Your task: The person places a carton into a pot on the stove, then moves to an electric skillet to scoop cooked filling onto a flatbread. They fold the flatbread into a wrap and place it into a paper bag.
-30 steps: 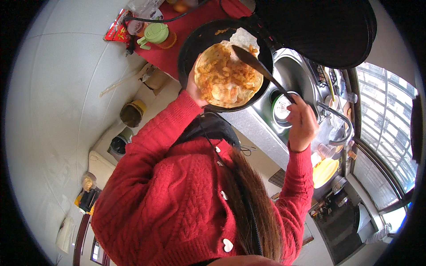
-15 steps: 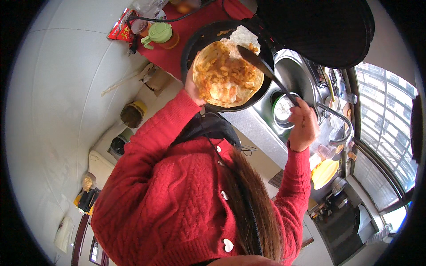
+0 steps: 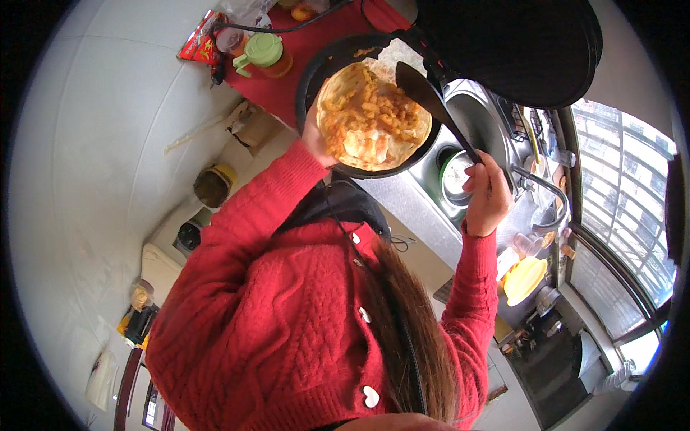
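My left hand [image 3: 315,140] grips the left edge of a round, pale flatbread [image 3: 352,77], its far-side fingers hidden. Chunky orange-brown filling [image 3: 388,104] lies on top, with a whitish, egg-like patch nearer me. Beneath and behind the bread is a round black pan [image 3: 310,82], where another pale thin sheet [image 3: 397,52] shows at the far right. My right hand [image 3: 490,194] is closed round the handle of a black spatula [image 3: 431,100]. The spatula's blade hovers at the upper right of the bread; I cannot tell whether it touches anything.
A raised black lid [image 3: 514,47] stands behind the pan. To the right are a metal sink [image 3: 478,129] with a bowl [image 3: 456,178], a curved faucet [image 3: 560,197] and a yellow dish [image 3: 525,280]. A green-lidded jug [image 3: 262,54] is on the red surface [image 3: 316,32] at the left.
The spatula blade has shifted right, from over the filling to the bread's upper right edge. My left hand and the bread have moved slightly right. The filling's shape has changed.
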Demonstrator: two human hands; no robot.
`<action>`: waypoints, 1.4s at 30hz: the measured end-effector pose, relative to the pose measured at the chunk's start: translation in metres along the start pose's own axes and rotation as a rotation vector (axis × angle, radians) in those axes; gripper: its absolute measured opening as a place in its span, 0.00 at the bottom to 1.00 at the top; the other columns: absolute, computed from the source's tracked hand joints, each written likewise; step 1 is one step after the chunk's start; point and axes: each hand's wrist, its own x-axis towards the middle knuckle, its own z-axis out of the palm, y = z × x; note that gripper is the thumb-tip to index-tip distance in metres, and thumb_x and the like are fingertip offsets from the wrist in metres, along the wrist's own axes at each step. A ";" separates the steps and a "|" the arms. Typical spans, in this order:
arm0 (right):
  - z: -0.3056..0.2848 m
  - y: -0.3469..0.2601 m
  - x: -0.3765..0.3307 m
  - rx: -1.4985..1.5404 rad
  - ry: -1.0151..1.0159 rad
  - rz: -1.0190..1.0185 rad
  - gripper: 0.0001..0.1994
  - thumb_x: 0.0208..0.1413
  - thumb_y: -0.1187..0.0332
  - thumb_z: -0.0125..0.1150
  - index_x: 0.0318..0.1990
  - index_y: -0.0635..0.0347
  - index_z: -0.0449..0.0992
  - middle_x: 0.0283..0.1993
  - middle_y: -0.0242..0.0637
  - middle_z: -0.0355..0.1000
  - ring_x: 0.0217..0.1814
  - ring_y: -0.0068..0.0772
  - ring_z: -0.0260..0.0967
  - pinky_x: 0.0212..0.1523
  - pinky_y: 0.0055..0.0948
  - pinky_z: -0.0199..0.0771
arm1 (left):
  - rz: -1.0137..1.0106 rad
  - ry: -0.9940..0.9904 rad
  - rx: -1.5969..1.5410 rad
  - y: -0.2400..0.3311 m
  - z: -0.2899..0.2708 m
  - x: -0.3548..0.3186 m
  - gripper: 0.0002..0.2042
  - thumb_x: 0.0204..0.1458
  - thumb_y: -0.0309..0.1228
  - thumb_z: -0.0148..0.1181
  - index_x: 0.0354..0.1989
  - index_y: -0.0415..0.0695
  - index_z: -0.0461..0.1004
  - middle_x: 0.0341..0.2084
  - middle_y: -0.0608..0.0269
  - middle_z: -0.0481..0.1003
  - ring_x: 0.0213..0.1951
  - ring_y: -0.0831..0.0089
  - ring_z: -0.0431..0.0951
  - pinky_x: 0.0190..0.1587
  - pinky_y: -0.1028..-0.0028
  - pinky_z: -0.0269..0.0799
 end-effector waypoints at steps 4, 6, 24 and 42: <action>-0.009 -0.006 -0.004 -0.087 0.105 -0.032 0.11 0.54 0.81 0.52 0.44 0.66 0.75 0.25 0.35 0.73 0.20 0.17 0.67 0.22 0.16 0.66 | 0.017 0.063 0.028 -0.002 0.001 0.003 0.24 0.62 0.45 0.38 0.62 0.46 0.58 0.59 0.57 0.64 0.58 0.61 0.66 0.61 0.60 0.61; -0.016 -0.012 -0.014 -0.054 0.124 -0.045 0.11 0.54 0.82 0.51 0.43 0.66 0.75 0.25 0.37 0.73 0.20 0.19 0.67 0.23 0.17 0.67 | 0.065 0.057 0.075 -0.003 0.004 0.005 0.24 0.62 0.46 0.37 0.63 0.47 0.58 0.59 0.58 0.64 0.59 0.61 0.65 0.61 0.60 0.61; 0.021 -0.050 -0.085 -0.017 0.001 -0.141 0.16 0.45 0.87 0.57 0.42 0.65 0.76 0.24 0.40 0.73 0.19 0.24 0.70 0.19 0.21 0.68 | -0.003 -0.055 0.031 -0.004 0.013 0.001 0.26 0.62 0.47 0.32 0.65 0.47 0.54 0.62 0.57 0.58 0.62 0.59 0.61 0.64 0.58 0.55; 0.038 -0.067 -0.114 -0.053 -0.014 -0.149 0.14 0.44 0.86 0.58 0.41 0.65 0.77 0.27 0.43 0.74 0.19 0.26 0.71 0.19 0.22 0.71 | 0.114 -0.079 0.245 0.000 0.023 -0.013 0.25 0.62 0.46 0.32 0.65 0.48 0.54 0.61 0.58 0.60 0.60 0.60 0.63 0.63 0.59 0.59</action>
